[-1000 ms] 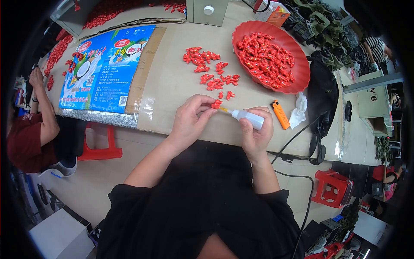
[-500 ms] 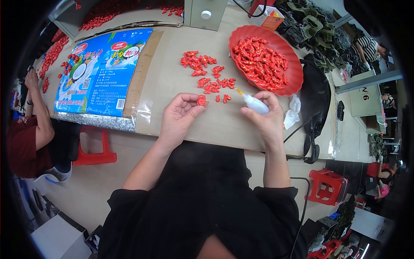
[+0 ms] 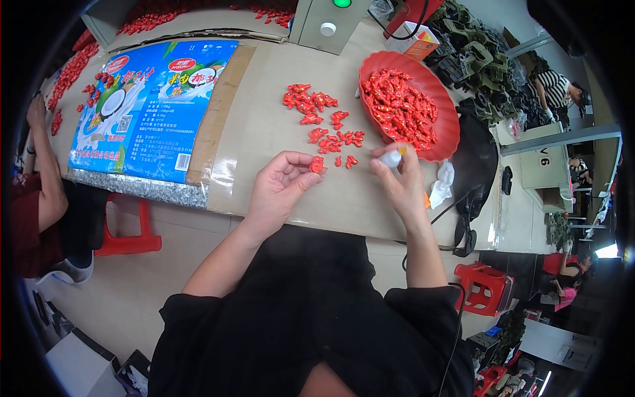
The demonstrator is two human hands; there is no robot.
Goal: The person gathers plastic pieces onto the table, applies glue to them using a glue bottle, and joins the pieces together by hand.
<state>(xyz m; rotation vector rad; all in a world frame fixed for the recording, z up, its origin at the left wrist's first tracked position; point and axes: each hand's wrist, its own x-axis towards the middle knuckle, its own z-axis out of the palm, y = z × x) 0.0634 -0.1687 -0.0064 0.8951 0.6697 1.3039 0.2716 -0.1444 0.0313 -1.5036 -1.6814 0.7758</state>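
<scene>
Pinched between the thumb and fingers of my left hand [image 3: 281, 192] is a small red glossy piece [image 3: 317, 164]. My right hand [image 3: 405, 182] is closed round a small white squeeze bottle [image 3: 390, 159] with a yellowish tip, held just above the table near the bowl; fingers hide part of the bottle. Loose red figure-like pieces [image 3: 307, 100] lie in clusters on the table beyond my hands. Many more fill a red scalloped bowl [image 3: 448, 132] at the right. A crumpled white tissue [image 3: 442, 182] lies beside my right wrist.
A blue printed cardboard sheet [image 3: 155, 142] covers the table's left part, with red pieces on it. A grey box with a knob [image 3: 327, 30] stands at the back. A black bag [image 3: 479, 159] lies right of the bowl. At the far left sits another person [image 3: 49, 192].
The bottle in my right hand has turned, its tip swinging from the left, towards the loose pieces, to the right. My left hand still pinches the red piece. The whole view has shifted slightly.
</scene>
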